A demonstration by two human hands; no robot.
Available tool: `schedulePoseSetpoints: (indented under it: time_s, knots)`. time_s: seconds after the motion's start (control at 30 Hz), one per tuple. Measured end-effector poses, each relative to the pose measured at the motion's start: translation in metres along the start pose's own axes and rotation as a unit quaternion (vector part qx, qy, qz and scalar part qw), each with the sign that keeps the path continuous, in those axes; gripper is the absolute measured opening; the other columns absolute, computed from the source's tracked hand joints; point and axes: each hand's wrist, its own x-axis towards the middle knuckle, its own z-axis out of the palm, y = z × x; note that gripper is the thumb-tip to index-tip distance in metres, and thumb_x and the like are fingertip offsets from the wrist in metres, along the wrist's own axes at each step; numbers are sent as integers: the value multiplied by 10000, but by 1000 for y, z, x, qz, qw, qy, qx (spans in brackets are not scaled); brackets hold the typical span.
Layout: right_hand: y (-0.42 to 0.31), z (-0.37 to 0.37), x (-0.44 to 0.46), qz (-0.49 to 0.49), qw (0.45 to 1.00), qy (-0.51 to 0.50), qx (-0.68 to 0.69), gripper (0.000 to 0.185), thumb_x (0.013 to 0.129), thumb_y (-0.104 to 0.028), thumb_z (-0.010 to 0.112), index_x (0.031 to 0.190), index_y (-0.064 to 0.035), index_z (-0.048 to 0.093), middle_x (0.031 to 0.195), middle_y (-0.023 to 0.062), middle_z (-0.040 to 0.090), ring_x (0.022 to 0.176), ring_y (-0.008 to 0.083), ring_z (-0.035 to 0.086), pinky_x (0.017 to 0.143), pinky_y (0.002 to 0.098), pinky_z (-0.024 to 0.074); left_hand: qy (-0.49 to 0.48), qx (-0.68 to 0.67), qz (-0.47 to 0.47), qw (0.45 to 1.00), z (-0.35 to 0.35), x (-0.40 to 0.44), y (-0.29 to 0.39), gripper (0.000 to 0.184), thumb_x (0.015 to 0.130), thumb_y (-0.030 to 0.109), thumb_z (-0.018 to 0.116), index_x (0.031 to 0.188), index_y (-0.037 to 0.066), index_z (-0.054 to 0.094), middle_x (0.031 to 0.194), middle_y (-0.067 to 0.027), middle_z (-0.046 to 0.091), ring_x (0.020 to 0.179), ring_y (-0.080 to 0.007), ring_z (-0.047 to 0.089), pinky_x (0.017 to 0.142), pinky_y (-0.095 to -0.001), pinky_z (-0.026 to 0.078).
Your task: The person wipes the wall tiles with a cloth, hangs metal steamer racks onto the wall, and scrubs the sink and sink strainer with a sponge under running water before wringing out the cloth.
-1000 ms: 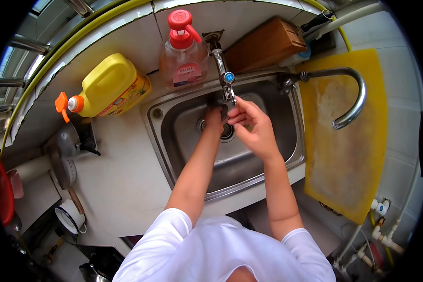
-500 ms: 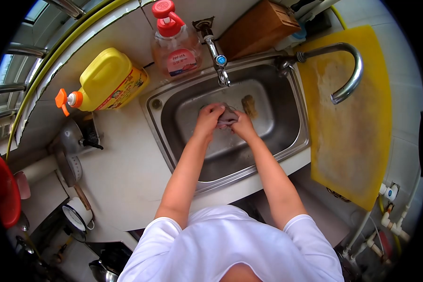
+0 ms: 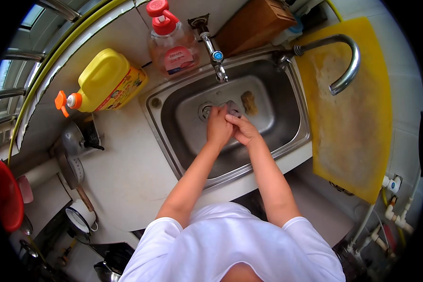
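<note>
Over the metal sink (image 3: 183, 155), both hands are closed together around a bunched greyish-purple cloth (image 3: 234, 109). My left hand (image 3: 219, 126) grips it from the left with curled fingers. Pressed against it is my right hand (image 3: 244, 129), its thumb lying across the left fingers. Most of the cloth is hidden by the hands; only a small part shows at the top. A brown sponge-like piece (image 3: 249, 103) lies on the sink floor to the right. The drain (image 3: 205, 112) shows just left of the hands.
A short tap (image 3: 218, 66) hangs over the sink's back edge, and a curved spout (image 3: 355, 61) stands at the right. Behind are a red-topped pump bottle (image 3: 176, 51) and a yellow detergent jug (image 3: 109, 82). A yellow-edged board (image 3: 348, 122) leans at the right.
My hands have drawn closer together and moved slightly right, squeezing the cloth into a smaller bunch. The drain is now uncovered.
</note>
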Motion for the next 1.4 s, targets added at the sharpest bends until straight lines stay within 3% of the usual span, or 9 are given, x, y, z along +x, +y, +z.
schedulePoseSetpoints:
  time_s: [0.1, 0.17, 0.4, 0.57, 0.63, 0.83, 0.93, 1.13, 1.4]
  knots:
    - [-11, -11, -9, 8, 997, 4, -72, 555, 741, -165, 791, 1213, -56, 520, 1072, 61, 633, 973, 192, 611, 775, 302, 518, -59, 1, 117, 991, -26, -6, 12, 275, 759, 72, 529, 990, 41, 676, 1064, -181, 594, 957, -331, 547, 859, -409, 441]
    - [-22, -21, -17, 64, 988, 19, -137, 514, 732, -166, 803, 1170, -62, 556, 1054, 45, 630, 837, 143, 626, 644, 233, 501, -283, 117, 136, 942, -59, 1, 27, 296, 724, 30, 529, 987, 53, 663, 1077, -151, 598, 944, -317, 535, 835, -418, 443]
    - [-41, -13, -18, 134, 966, -95, -202, 342, 710, 12, 713, 993, -127, 580, 772, 6, 606, 566, 48, 486, 446, 193, 307, -54, 170, 351, 919, -60, 6, 39, 535, 715, 76, 627, 1228, 221, 577, 1300, -31, 505, 1169, -348, 478, 923, -479, 438]
    - [-32, -7, -29, 183, 933, -54, -306, 203, 710, 44, 695, 753, -119, 580, 663, -32, 529, 469, 54, 399, 431, 201, 255, -167, 213, 523, 809, -54, 19, 29, 555, 804, 179, 560, 1345, 249, 457, 1313, -47, 487, 1183, -310, 492, 874, -425, 495]
    - [-28, -14, -27, 250, 899, -47, -357, 211, 719, 15, 691, 822, -136, 588, 614, -33, 505, 461, 69, 381, 429, 227, 264, -355, 217, 449, 791, -49, 20, 24, 543, 796, 201, 576, 1328, 189, 467, 1191, -46, 555, 996, -248, 598, 672, -357, 542]
    - [-20, 3, -31, 187, 837, 26, -514, 214, 638, -76, 754, 794, -113, 611, 603, 10, 531, 500, 114, 461, 467, 274, 373, -337, 299, 422, 787, -30, 14, 16, 434, 801, 156, 568, 1211, 51, 469, 841, -103, 638, 660, -273, 649, 529, -357, 519]
    - [4, -14, -20, -35, 752, 17, -659, 275, 622, -137, 748, 868, -65, 647, 700, 102, 651, 644, 219, 618, 587, 357, 471, -361, 300, 340, 815, -19, 7, 7, 345, 820, 119, 530, 1143, 20, 460, 791, -160, 644, 645, -315, 654, 526, -411, 512]
    - [9, -5, -30, 32, 548, 143, -823, 298, 680, -223, 652, 947, -92, 681, 869, 181, 681, 880, 353, 647, 746, 432, 511, -411, 284, 137, 856, -3, -8, 1, 334, 770, 113, 582, 1059, -21, 480, 858, -223, 660, 797, -370, 656, 643, -482, 509]
    - [0, -12, -39, -95, 473, 91, -871, 231, 693, -176, 635, 916, -119, 661, 789, 135, 679, 768, 334, 654, 696, 450, 507, -443, 89, 19, 892, 6, -7, -5, 363, 703, 133, 661, 1050, 38, 611, 966, -197, 671, 952, -339, 639, 809, -404, 503]
